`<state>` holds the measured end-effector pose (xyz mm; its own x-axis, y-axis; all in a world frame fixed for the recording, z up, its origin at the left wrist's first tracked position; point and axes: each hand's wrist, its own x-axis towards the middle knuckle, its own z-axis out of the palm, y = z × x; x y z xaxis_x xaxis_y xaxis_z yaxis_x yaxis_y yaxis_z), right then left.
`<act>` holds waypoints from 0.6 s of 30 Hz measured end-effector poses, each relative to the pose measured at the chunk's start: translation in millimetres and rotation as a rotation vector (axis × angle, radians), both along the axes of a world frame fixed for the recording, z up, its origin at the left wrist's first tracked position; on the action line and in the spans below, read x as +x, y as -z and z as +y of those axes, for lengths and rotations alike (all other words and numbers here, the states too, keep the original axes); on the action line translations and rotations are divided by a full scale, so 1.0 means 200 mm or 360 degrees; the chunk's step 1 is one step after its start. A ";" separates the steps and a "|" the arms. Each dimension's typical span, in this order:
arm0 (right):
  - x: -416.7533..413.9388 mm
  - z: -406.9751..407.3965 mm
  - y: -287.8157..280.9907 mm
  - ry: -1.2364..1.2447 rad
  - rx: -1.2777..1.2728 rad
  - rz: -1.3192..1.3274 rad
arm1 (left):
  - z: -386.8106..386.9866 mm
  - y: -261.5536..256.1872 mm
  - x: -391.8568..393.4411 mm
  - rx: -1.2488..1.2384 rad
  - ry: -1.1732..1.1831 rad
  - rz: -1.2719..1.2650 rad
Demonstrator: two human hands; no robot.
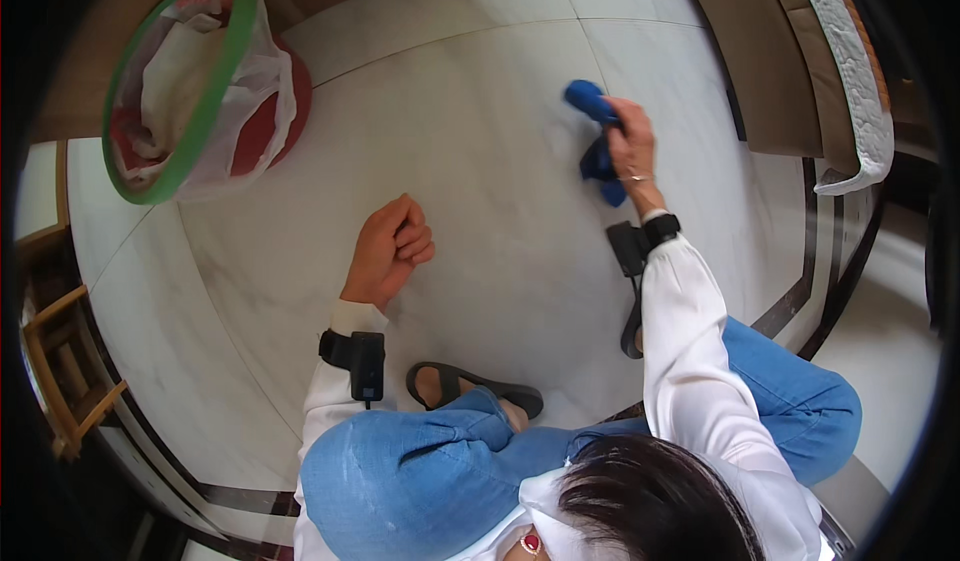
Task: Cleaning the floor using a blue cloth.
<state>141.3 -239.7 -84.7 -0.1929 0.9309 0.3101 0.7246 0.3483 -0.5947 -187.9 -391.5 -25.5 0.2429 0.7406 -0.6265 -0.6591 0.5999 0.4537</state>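
My right hand (634, 141) grips a bunched blue cloth (592, 103) at the right of the view. One end of the cloth sticks out past my fingers, and a darker fold hangs beside my palm. Whether it touches the marble-patterned tile floor (487, 148) I cannot tell. Curled into a loose fist, my left hand (390, 246) is over the floor near the middle, above my left knee in the picture. Nothing shows between its fingers.
A red waste bin (296, 103) with a green rim (232, 73) and white plastic liner stands at the upper left, paper-like waste inside. A brown upholstered sofa (757, 58) with a white quilted cover (840, 50) borders the upper right. A wooden frame (64, 366) is at far left. My sandal (480, 388) is below.
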 end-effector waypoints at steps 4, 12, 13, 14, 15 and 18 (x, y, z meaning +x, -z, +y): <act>0.63 -0.04 0.06 0.0470 -0.0015 -0.0139 | -0.02 0.05 0.00 -0.0038 -0.0066 -0.0014; 0.31 -0.10 0.28 0.0503 0.0006 -0.0419 | -0.12 0.09 -0.04 -0.0185 -0.0211 0.0036; 0.08 -0.13 0.23 0.0396 -0.0059 -0.0308 | -0.14 0.09 -0.05 -0.0228 -0.0244 0.0058; -0.09 -0.16 0.18 0.0254 -0.0044 -0.0284 | -0.14 0.09 -0.05 -0.0222 -0.0248 0.0052; -0.21 -0.20 0.16 0.0145 -0.0038 -0.0272 | -0.12 0.08 -0.03 -0.0237 -0.0274 0.0030; -0.51 -0.36 0.10 -0.0098 -0.0133 -0.0108 | -0.13 0.10 -0.05 -0.0221 -0.0347 -0.0015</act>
<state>38.8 -312.1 -104.5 -0.2684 0.9387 0.2164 0.7430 0.3447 -0.5737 -197.3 -417.6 -45.7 0.0933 0.6833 -0.7242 -0.7833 0.4994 0.3702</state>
